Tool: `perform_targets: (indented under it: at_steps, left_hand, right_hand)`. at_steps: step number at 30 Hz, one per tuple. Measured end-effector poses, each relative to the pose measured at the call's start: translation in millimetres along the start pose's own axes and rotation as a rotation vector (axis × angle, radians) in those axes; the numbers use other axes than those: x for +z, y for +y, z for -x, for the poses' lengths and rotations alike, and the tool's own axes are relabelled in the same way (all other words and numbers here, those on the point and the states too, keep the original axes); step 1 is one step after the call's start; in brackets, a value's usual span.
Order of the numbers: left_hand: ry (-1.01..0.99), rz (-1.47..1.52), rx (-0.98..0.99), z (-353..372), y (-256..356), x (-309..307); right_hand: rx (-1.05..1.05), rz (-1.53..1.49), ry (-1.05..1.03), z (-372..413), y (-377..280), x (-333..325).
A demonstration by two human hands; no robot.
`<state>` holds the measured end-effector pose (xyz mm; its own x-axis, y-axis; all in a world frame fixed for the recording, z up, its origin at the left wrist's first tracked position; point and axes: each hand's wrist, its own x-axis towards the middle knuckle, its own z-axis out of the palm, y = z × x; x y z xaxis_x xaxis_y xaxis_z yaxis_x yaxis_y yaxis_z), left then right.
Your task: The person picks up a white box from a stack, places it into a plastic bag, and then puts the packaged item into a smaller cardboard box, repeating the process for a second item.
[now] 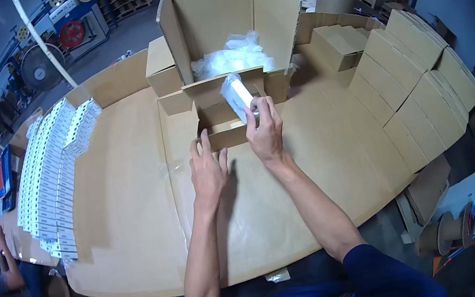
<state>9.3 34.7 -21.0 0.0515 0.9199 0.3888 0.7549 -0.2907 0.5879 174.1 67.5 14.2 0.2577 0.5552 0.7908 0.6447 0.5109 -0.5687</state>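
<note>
My right hand [265,127] pinches the lower end of a slim white box [237,97] with clear plastic at its top. The white box is tilted above an open cardboard carton [221,141] in front of me. My left hand [208,171] is open, its fingers spread, with the fingertips right at the carton's near left edge. Behind the carton stands a large open cardboard box [212,12], with a heap of clear plastic bags [234,58] inside.
Rows of small white boxes [49,169] stand stacked on the left of the cardboard-covered table [127,225]. Brown cartons [405,88] are piled at the right, and another carton [340,46] lies behind them. A person [6,272] sits at the far left.
</note>
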Motion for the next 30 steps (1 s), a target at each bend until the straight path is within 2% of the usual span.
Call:
perform_targets:
  at_steps: [1, 3, 11, 17, 24, 27, 29, 30]
  left_hand:
    - [0.005, -0.013, 0.002, 1, 0, 3]
    - [0.018, -0.043, -0.005, 3, 0, 5]
    - [-0.008, -0.019, -0.037, 4, 4, 4]
    - [-0.078, 0.012, -0.110, -5, 11, -2]
    - [-0.042, 0.063, -0.074, 0, 5, 3]
    - [-0.163, 0.062, -0.141, -2, 8, -5]
    - [-0.145, 0.073, -0.063, 3, -6, -6]
    - [-0.199, 0.102, -0.070, 3, -16, -22]
  right_hand:
    - [-0.058, 0.070, 0.023, -2, 7, 1]
    - [0.079, 0.128, -0.034, -3, 14, -8]
    - [0.142, 0.215, -0.138, -1, 60, -14]
    - [0.153, 0.327, -0.137, -10, 61, -14]
    - [0.169, 0.510, -0.188, -5, 77, -16]
    - [0.234, 0.466, -0.196, 0, 80, -20]
    - [0.288, 0.483, -0.224, 10, 82, -24]
    - [0.305, 0.518, -0.256, 15, 82, -25]
